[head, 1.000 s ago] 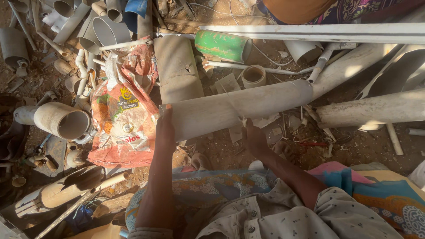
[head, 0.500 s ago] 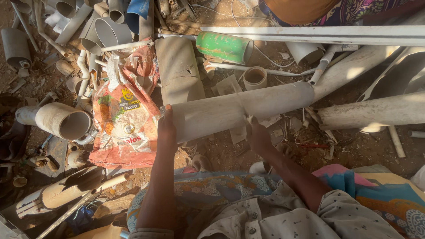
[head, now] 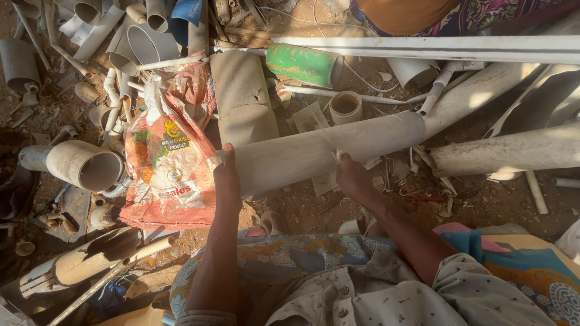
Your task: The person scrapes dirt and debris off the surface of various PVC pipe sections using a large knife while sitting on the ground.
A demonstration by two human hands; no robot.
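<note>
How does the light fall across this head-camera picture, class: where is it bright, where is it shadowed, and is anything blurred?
In the head view, low warm sunlight strikes the grey pipe and the orange printed bag; the right end of the pipe glares almost white; the left edge and lower left corner lie in deep shadow; the left hand and right hand look sharp, with no motion blur.

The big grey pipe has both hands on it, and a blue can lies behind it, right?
Not quite. In the head view the can behind the big grey pipe is green, not blue. The rest holds: the left hand grips the pipe's near end and the right hand rests on its middle.
</note>
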